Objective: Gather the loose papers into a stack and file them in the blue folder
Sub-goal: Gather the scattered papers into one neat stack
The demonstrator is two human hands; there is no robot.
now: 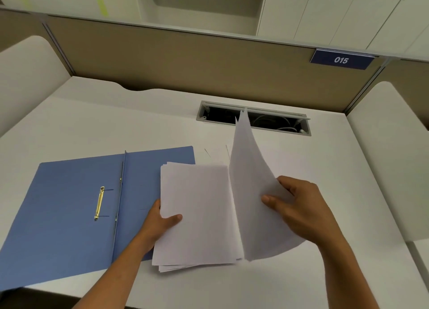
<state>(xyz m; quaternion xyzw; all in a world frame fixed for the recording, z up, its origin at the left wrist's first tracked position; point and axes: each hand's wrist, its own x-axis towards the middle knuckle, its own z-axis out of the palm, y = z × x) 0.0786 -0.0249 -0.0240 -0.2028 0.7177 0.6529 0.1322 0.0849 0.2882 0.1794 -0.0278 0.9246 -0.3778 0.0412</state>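
Observation:
The blue folder (69, 204) lies open and flat on the left of the white desk, with a gold fastener clip (99, 203) on its left half. A stack of white papers (197, 215) rests partly over the folder's right edge, its sheets a little uneven at the bottom. My left hand (160, 222) grips the stack's left edge, thumb on top. My right hand (299, 206) holds a few white sheets (250, 181) that stand up and curve from the stack's right side.
A grey cable slot (253, 118) with wires inside opens in the white desk (116, 122) behind the papers. A beige partition (185, 62) with a blue "015" sign (341, 59) closes off the back. White side panels flank the desk.

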